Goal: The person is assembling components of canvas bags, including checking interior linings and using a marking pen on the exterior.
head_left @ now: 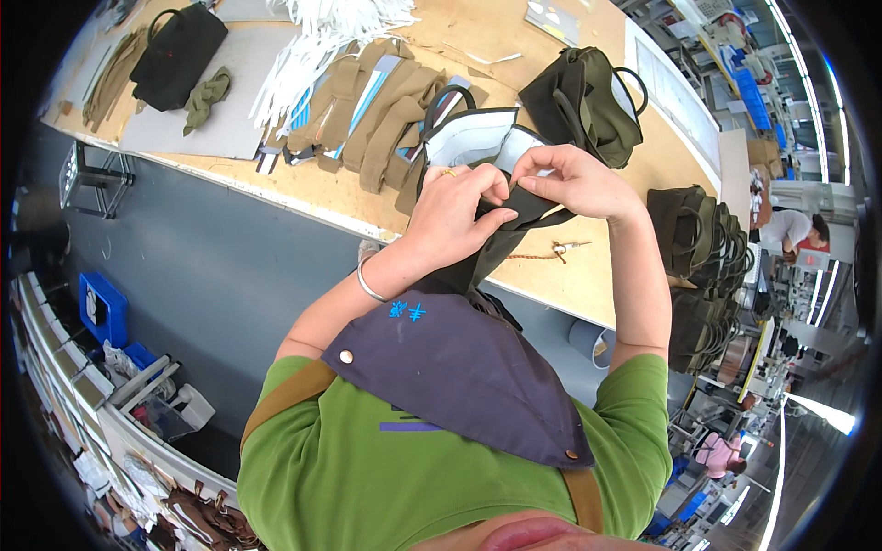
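A dark handbag (496, 255) with a pale lining (470, 136) is held at the table's near edge, its mouth facing up. My left hand (447, 216), with a ring and a bracelet, is closed on the dark fabric at the bag's near rim. Thumb and forefinger of my right hand (577, 181) pinch the fabric just to the right. What lies between the fingertips is too small to make out. Beyond my left hand rises a dark carrying loop (447, 96). Below my right wrist, a small metal-tipped tool with a brown cord (559, 250) rests on the table.
Strips of brown webbing (390, 124) and white strips (317, 46) lie on the wooden table (441, 41). An olive bag (588, 106) stands back right, a black one (181, 57) far left. Several dark bags (698, 239) are stacked right. A metal-framed stool (96, 179) stands left.
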Action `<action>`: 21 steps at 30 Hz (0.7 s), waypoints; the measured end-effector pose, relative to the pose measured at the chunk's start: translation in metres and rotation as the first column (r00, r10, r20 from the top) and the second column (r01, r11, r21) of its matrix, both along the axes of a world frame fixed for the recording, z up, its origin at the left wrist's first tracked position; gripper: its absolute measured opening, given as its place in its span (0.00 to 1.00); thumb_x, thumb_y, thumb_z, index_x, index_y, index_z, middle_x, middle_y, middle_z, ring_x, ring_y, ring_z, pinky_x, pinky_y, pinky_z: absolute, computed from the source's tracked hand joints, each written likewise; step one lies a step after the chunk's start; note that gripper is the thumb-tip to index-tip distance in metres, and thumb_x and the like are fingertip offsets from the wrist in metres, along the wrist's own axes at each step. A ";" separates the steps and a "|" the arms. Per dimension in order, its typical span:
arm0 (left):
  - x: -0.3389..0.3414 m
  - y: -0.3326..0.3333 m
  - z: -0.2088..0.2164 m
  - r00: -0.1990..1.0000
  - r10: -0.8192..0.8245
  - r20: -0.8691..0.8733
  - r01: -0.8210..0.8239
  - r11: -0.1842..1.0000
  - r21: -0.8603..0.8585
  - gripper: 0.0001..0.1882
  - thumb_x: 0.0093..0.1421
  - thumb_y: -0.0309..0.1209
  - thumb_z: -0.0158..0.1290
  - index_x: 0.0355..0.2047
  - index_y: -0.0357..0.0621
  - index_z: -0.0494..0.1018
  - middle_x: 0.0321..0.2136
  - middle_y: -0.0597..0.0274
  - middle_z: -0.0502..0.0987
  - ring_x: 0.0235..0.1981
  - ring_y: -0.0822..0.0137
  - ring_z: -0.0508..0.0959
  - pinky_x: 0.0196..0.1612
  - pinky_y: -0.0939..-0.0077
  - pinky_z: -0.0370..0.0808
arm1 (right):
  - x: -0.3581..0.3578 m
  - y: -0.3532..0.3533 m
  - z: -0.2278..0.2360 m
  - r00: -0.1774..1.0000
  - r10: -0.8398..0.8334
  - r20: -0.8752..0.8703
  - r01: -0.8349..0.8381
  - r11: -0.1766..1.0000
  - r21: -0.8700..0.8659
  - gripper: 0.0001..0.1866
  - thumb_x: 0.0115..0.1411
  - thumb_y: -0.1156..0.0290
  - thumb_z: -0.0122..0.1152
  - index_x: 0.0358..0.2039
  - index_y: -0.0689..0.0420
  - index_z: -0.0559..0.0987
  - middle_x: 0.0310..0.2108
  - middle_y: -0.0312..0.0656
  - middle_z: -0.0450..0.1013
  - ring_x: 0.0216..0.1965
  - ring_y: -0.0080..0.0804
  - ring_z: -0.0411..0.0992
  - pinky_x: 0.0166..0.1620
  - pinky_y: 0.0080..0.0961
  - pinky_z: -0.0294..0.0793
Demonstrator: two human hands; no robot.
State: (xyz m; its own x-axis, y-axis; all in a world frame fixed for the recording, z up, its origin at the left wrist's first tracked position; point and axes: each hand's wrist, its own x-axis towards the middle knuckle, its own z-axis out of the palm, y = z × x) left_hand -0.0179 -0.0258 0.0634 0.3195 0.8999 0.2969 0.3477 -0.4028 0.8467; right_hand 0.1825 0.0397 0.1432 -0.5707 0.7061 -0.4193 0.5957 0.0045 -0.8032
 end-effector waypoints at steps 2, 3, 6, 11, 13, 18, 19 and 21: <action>0.001 0.000 -0.002 0.999 0.015 0.028 -0.014 1.000 -0.015 0.15 0.52 0.35 0.65 0.35 0.49 0.71 0.29 0.71 0.77 0.34 0.69 0.78 0.43 0.69 0.59 | -0.001 0.000 0.006 0.998 -0.012 0.061 0.009 0.999 0.044 0.08 0.61 0.69 0.60 0.35 0.61 0.80 0.26 0.34 0.75 0.29 0.19 0.69 0.35 0.21 0.71; 0.002 0.001 -0.002 0.999 0.024 0.039 -0.023 0.999 -0.022 0.14 0.53 0.35 0.65 0.35 0.49 0.71 0.29 0.72 0.78 0.34 0.70 0.79 0.43 0.69 0.59 | -0.001 0.000 0.008 0.996 -0.034 0.080 0.032 0.999 0.027 0.08 0.61 0.69 0.60 0.34 0.61 0.80 0.26 0.35 0.76 0.28 0.20 0.70 0.35 0.23 0.71; 0.003 0.002 -0.005 0.998 0.031 0.058 -0.029 0.999 -0.032 0.14 0.53 0.35 0.65 0.35 0.49 0.73 0.28 0.72 0.78 0.34 0.71 0.78 0.43 0.70 0.59 | -0.001 -0.003 0.002 0.992 -0.089 0.093 0.082 0.993 0.080 0.06 0.60 0.72 0.61 0.31 0.62 0.80 0.23 0.31 0.73 0.24 0.15 0.66 0.28 0.19 0.65; 0.004 0.005 -0.003 0.997 0.009 0.083 -0.003 0.998 -0.065 0.11 0.52 0.34 0.65 0.33 0.49 0.75 0.26 0.72 0.79 0.33 0.72 0.78 0.44 0.70 0.60 | 0.000 -0.007 -0.001 0.983 -0.112 0.148 0.087 0.983 0.164 0.07 0.58 0.72 0.61 0.30 0.64 0.80 0.22 0.35 0.73 0.24 0.18 0.67 0.28 0.20 0.66; 0.004 0.006 -0.004 0.996 -0.016 0.090 0.019 0.999 -0.037 0.10 0.53 0.33 0.65 0.32 0.47 0.76 0.25 0.71 0.79 0.31 0.72 0.78 0.43 0.71 0.62 | 0.001 -0.008 -0.001 0.975 -0.123 0.184 0.090 0.980 0.178 0.10 0.55 0.68 0.63 0.30 0.64 0.81 0.23 0.44 0.77 0.26 0.29 0.75 0.33 0.28 0.72; 0.009 0.013 -0.011 0.980 0.002 0.201 0.005 0.999 -0.036 0.08 0.54 0.30 0.63 0.27 0.40 0.76 0.22 0.65 0.79 0.25 0.69 0.77 0.35 0.74 0.69 | 0.000 -0.014 0.004 0.985 -0.116 0.129 0.082 0.967 0.242 0.10 0.55 0.68 0.63 0.30 0.63 0.81 0.23 0.43 0.76 0.25 0.29 0.73 0.32 0.27 0.71; 0.009 0.013 -0.010 0.978 -0.002 0.210 0.010 0.999 -0.033 0.08 0.54 0.30 0.63 0.27 0.39 0.76 0.22 0.64 0.79 0.23 0.69 0.77 0.33 0.75 0.70 | 0.000 -0.016 0.002 0.985 -0.120 0.124 0.087 0.965 0.246 0.09 0.55 0.69 0.62 0.30 0.63 0.81 0.23 0.43 0.76 0.25 0.29 0.73 0.32 0.27 0.71; 0.008 0.014 -0.008 0.980 0.001 0.198 0.017 0.996 -0.090 0.08 0.55 0.29 0.62 0.26 0.38 0.76 0.21 0.62 0.79 0.23 0.70 0.77 0.31 0.75 0.71 | 0.002 -0.018 -0.001 0.989 -0.122 0.088 0.097 0.965 0.244 0.09 0.56 0.69 0.62 0.31 0.62 0.81 0.23 0.42 0.76 0.25 0.29 0.72 0.33 0.26 0.71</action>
State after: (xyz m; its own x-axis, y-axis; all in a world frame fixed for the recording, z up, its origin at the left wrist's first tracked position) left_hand -0.0094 -0.0118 0.0558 0.2698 0.9238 0.2718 0.1669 -0.3228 0.9316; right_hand 0.1847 0.0217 0.1424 -0.4472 0.8486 -0.2825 0.6816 0.1188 -0.7220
